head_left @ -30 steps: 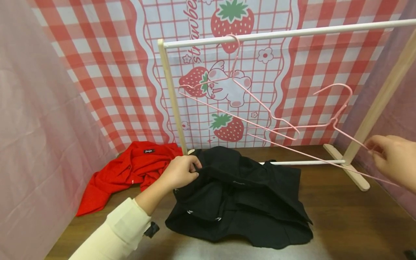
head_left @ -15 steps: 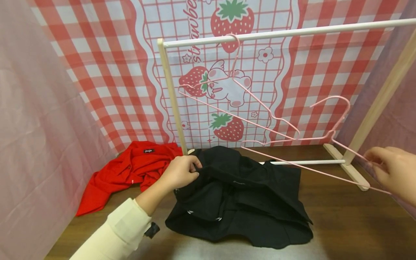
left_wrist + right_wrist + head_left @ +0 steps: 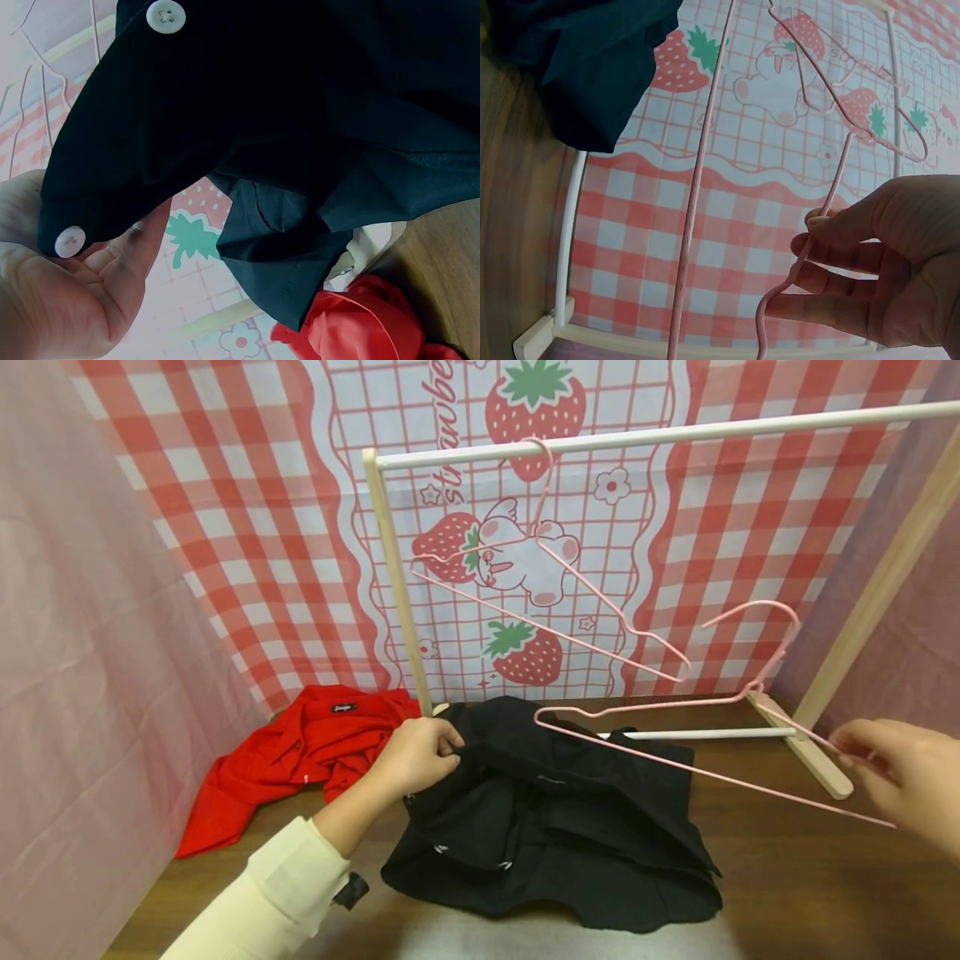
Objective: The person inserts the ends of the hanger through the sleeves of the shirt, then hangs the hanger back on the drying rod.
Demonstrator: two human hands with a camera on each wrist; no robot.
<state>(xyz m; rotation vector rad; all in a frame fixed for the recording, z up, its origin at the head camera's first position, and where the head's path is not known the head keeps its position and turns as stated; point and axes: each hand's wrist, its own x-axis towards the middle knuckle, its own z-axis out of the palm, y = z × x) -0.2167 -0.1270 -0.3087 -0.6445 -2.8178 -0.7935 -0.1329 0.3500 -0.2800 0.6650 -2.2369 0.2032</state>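
Observation:
A black buttoned garment [image 3: 570,827] lies bunched on the table, and its upper left edge is gripped by my left hand [image 3: 420,756]. White buttons show on the cloth in the left wrist view, where the hand [image 3: 82,300] holds the fabric edge [image 3: 112,180]. My right hand [image 3: 903,768] pinches one shoulder of a pink wire hanger [image 3: 675,702]. The hanger's far end reaches over the back of the garment, its hook pointing up and left. In the right wrist view, thumb and fingers of the hand [image 3: 885,270] close on the wire [image 3: 829,187].
Another pink hanger [image 3: 585,578] hangs from the white rail [image 3: 675,437] of a wooden-legged rack. A red garment [image 3: 292,760] lies crumpled at the left. Checked strawberry cloth [image 3: 247,527] covers the back, with pink drapes [image 3: 97,635] at the sides.
My right hand has moved down and slightly left with the pink hanger, whose far end has come over the back of the black garment. My left hand has stayed in place.

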